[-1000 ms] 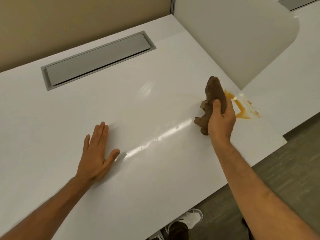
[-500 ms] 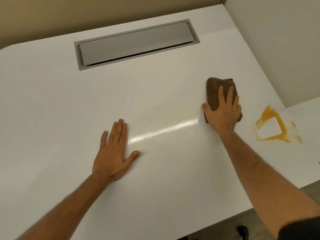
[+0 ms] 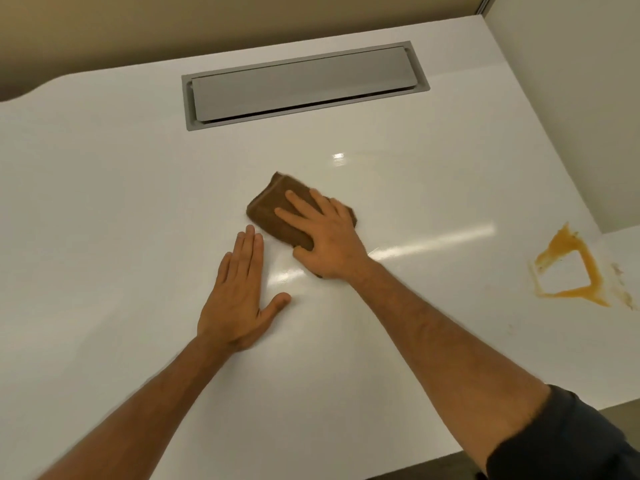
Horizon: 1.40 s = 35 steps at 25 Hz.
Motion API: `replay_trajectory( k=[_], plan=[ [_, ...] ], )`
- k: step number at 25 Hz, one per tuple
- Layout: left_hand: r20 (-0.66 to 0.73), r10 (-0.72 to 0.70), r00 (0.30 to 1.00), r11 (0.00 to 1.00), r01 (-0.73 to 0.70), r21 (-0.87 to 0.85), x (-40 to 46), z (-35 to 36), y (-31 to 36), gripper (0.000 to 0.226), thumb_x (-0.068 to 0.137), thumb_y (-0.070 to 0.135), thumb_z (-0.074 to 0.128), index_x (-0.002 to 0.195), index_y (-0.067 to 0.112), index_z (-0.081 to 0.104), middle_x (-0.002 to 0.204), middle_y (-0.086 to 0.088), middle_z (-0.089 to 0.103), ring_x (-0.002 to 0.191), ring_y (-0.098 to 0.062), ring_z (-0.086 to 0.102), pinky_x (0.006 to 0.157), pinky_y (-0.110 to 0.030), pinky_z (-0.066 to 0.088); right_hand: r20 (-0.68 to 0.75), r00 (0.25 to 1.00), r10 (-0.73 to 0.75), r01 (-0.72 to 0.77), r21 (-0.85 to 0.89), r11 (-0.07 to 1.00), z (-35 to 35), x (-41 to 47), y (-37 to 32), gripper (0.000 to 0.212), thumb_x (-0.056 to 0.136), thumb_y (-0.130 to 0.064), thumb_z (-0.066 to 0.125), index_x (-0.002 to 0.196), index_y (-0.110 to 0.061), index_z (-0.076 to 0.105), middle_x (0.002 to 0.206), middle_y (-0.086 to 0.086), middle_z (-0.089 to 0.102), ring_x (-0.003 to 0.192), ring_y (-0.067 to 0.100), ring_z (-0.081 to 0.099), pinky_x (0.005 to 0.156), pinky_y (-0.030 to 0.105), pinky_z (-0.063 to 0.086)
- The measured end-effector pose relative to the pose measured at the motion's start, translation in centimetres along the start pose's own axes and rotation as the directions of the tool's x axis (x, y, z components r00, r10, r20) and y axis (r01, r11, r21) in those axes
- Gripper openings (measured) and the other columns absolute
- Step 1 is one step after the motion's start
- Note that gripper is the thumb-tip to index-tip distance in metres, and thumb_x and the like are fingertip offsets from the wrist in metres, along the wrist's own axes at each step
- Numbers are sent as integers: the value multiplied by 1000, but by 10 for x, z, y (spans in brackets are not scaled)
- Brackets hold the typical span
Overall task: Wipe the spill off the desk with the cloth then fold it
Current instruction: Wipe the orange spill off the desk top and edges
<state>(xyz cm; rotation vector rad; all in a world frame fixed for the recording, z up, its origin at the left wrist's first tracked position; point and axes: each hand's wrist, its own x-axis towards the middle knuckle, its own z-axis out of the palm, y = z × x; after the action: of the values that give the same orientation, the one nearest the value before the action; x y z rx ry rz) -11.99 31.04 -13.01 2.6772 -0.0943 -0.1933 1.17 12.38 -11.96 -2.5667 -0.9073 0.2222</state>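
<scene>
A brown cloth (image 3: 273, 206), bunched into a thick pad, lies flat on the white desk (image 3: 121, 209) near its middle. My right hand (image 3: 322, 233) presses down on it with straight, spread fingers and covers its right half. My left hand (image 3: 239, 299) rests palm-down on the desk, fingers straight, its fingertips just short of the cloth's near edge. An orange spill (image 3: 571, 268) forms a ragged ring with a wiped patch inside, far to the right near the desk's right edge.
A grey cable hatch (image 3: 301, 84) is set into the desk at the back. A beige partition (image 3: 571, 98) rises along the right side, and a tan wall stands behind the desk. The desk's front edge runs at bottom right.
My right hand has slid the cloth left across the desk, away from the orange spill, to just beyond my left hand's fingertips. The left hand stays flat on the desk.
</scene>
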Motion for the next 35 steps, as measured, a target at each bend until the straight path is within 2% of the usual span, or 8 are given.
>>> replay_trajectory(
  k=[5, 14, 22, 25, 29, 31, 32, 35],
  plan=[
    [-36, 40, 999, 999, -40, 3, -1, -1, 2, 98, 96, 78, 23, 166, 15, -3, 175, -1, -11, 162, -18, -10, 130, -38, -6, 97, 976, -194, 186, 85, 979, 14, -43, -20, 65, 86, -33, 66, 148, -35, 48, 164, -8, 31, 154, 30, 19, 123, 47, 11],
    [3, 119, 993, 993, -119, 20, -6, -1, -5, 87, 100, 72, 24, 167, 25, -5, 176, 7, -6, 162, -14, -9, 131, -41, -5, 99, 972, -213, 192, 189, 963, 12, -142, -29, 54, 81, -19, 63, 133, -36, 65, 158, -12, 43, 151, 29, 27, 123, 46, 13],
    [121, 235, 964, 957, -252, 145, -7, -2, 15, 91, 97, 74, 25, 167, 21, -1, 176, 6, -6, 162, -15, -8, 130, -46, -6, -132, 987, 95, -73, 159, 985, -10, -278, 25, 51, 83, -18, 57, 132, -28, 67, 155, -4, 46, 147, 32, 35, 119, 53, 25],
    [141, 332, 933, 932, -347, 106, 0, 11, 53, 94, 97, 75, 26, 167, 18, 3, 176, 4, -2, 162, -16, -6, 129, -38, -11, -309, 874, 375, -294, 276, 915, -25, -313, 46, 50, 81, -10, 59, 129, -23, 68, 149, -3, 51, 143, 26, 42, 118, 49, 32],
    [98, 387, 917, 921, -389, 2, 21, 29, 99, 98, 95, 79, 23, 167, 13, 8, 176, 1, 3, 162, -15, -5, 129, -36, -10, -332, 363, 870, -274, 855, 441, -57, -334, 63, 53, 84, -3, 52, 111, -43, 74, 115, -18, 74, 113, 10, 68, 101, 38, 55],
    [74, 384, 920, 923, -384, -24, 35, 29, 108, 98, 96, 79, 22, 167, 12, 9, 176, 1, 3, 162, -13, -6, 129, -37, -9, -384, 177, 906, -261, 870, 419, -66, -336, 68, 54, 83, -5, 52, 116, -43, 72, 116, -16, 73, 112, 7, 67, 101, 42, 55],
    [67, 382, 922, 924, -381, -22, 40, 29, 107, 98, 96, 78, 21, 167, 12, 9, 176, 1, 3, 162, -13, -6, 130, -38, -8, -404, 167, 899, -322, 840, 437, -67, -335, 69, 55, 84, -6, 54, 127, -39, 66, 128, -14, 68, 120, 7, 62, 105, 45, 52],
    [61, 343, 937, 939, -343, -23, 51, 27, 91, 98, 96, 80, 17, 167, 13, 7, 175, 3, 3, 161, -10, -6, 130, -39, -7, -299, 380, 875, -771, 420, 478, -53, -322, 70, 79, 88, -22, 66, 156, -32, 29, 165, 4, 26, 145, 26, 32, 117, 56, 34]
  ],
)
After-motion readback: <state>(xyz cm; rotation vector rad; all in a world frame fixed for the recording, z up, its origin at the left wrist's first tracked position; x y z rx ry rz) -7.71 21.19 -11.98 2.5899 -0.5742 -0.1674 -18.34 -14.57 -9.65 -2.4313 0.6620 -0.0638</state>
